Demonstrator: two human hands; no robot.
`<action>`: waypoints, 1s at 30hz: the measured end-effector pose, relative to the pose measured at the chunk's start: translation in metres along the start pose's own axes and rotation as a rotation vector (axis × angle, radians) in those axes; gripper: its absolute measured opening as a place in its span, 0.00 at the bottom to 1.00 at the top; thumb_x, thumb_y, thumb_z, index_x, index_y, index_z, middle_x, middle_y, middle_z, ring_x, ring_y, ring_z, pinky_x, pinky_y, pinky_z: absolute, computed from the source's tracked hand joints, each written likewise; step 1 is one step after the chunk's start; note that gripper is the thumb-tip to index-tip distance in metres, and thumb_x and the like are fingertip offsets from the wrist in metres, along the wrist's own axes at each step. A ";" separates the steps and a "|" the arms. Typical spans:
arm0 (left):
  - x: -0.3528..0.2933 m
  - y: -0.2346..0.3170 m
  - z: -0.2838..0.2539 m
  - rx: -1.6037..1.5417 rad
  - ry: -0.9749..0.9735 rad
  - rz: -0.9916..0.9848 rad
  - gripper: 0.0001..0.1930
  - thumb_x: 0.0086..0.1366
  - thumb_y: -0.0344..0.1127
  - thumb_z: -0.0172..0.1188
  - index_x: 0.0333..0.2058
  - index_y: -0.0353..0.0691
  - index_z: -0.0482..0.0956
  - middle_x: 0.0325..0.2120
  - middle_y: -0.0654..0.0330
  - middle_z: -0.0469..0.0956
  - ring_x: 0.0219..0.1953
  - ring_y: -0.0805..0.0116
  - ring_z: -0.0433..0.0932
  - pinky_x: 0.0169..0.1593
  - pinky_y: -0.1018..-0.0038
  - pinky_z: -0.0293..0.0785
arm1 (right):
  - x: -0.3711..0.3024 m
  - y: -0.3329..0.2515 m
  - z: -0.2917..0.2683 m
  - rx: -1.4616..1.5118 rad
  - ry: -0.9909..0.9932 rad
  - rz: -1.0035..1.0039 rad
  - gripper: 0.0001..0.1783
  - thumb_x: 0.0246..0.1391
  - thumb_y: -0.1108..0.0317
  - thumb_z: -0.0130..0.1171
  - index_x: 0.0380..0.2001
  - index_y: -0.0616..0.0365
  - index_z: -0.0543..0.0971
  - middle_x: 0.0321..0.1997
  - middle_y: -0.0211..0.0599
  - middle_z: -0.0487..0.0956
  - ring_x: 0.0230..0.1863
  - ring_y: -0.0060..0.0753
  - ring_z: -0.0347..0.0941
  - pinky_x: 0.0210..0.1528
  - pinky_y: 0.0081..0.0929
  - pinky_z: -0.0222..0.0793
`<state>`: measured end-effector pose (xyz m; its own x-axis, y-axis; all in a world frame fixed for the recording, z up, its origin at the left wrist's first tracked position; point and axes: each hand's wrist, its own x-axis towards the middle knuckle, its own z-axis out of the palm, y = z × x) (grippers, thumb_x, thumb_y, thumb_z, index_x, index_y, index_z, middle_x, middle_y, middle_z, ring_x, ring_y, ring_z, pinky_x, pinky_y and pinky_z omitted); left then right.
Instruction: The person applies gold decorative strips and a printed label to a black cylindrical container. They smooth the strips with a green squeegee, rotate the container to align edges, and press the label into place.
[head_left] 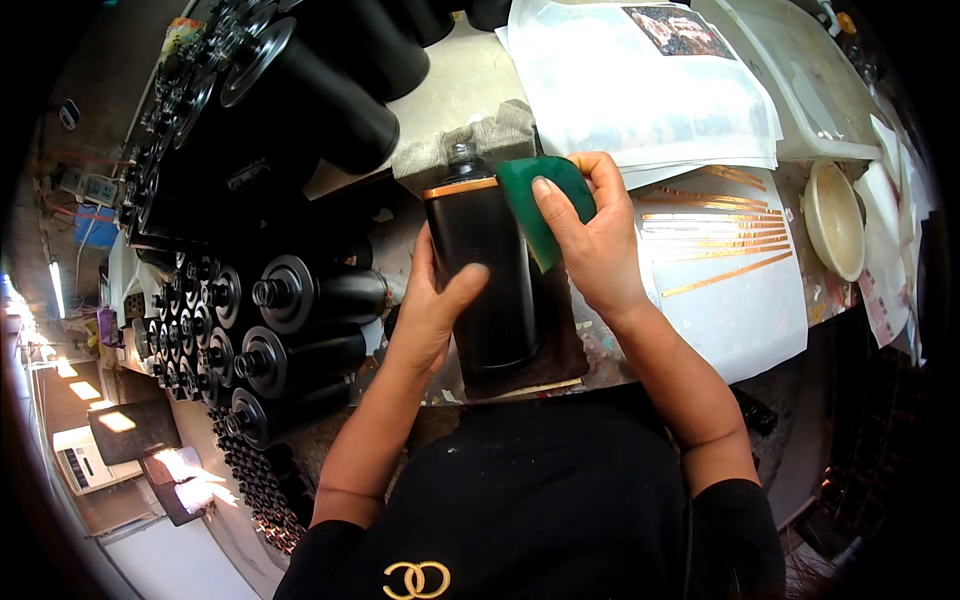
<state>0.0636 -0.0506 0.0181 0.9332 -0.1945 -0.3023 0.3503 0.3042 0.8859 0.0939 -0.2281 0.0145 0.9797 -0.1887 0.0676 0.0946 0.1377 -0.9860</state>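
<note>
A black bottle (490, 280) with a threaded neck lies on a dark pad (563, 335) in front of me, its neck pointing away. Round its shoulder runs a shiny copper-coloured strip (460, 188). My left hand (440, 300) is closed on the bottle's left side, the thumb lying across its front. In my right hand (600, 225) a flat green scraper (545, 195) is pinched between thumb and fingers. The scraper's edge is close beside the bottle's upper right side; whether they touch I cannot tell.
Many black bottles lie stacked at left (290, 295) and far left (310, 100). Copper strips (715, 228) rest on a white sheet (745, 325) to the right. Behind are printed sheets (640, 110), a cream bowl (833, 220) and a translucent tray (810, 60). A grey cloth (500, 135) lies beyond the neck.
</note>
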 end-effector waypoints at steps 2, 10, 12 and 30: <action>0.003 -0.003 0.000 0.181 0.037 0.025 0.37 0.59 0.44 0.61 0.62 0.38 0.55 0.53 0.56 0.69 0.56 0.65 0.69 0.59 0.68 0.65 | 0.000 -0.002 -0.001 0.007 0.000 0.016 0.16 0.54 0.63 0.62 0.38 0.61 0.68 0.32 0.34 0.74 0.34 0.18 0.69 0.36 0.19 0.68; 0.004 -0.005 0.002 0.182 0.087 0.065 0.29 0.62 0.48 0.55 0.57 0.38 0.65 0.48 0.54 0.74 0.48 0.65 0.76 0.55 0.67 0.72 | 0.001 0.001 0.000 0.029 0.008 0.033 0.16 0.54 0.64 0.61 0.38 0.62 0.68 0.32 0.33 0.74 0.33 0.18 0.69 0.35 0.18 0.69; 0.002 0.001 -0.004 0.040 0.023 -0.043 0.27 0.63 0.47 0.56 0.56 0.38 0.65 0.49 0.55 0.73 0.49 0.66 0.75 0.55 0.67 0.72 | 0.002 0.000 0.000 0.036 0.004 0.033 0.16 0.55 0.64 0.61 0.38 0.62 0.68 0.31 0.33 0.74 0.33 0.17 0.69 0.35 0.18 0.69; -0.045 -0.020 -0.030 0.082 0.372 0.436 0.19 0.69 0.36 0.49 0.55 0.34 0.67 0.51 0.57 0.71 0.50 0.70 0.71 0.52 0.74 0.67 | -0.090 0.021 -0.197 -0.798 0.180 0.199 0.16 0.58 0.54 0.53 0.36 0.53 0.82 0.14 0.32 0.72 0.16 0.26 0.65 0.24 0.26 0.64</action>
<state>0.0171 -0.0200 0.0034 0.9607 0.2775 0.0065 -0.0662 0.2062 0.9763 -0.0270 -0.3995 -0.0423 0.9153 -0.3952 -0.0773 -0.2965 -0.5315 -0.7934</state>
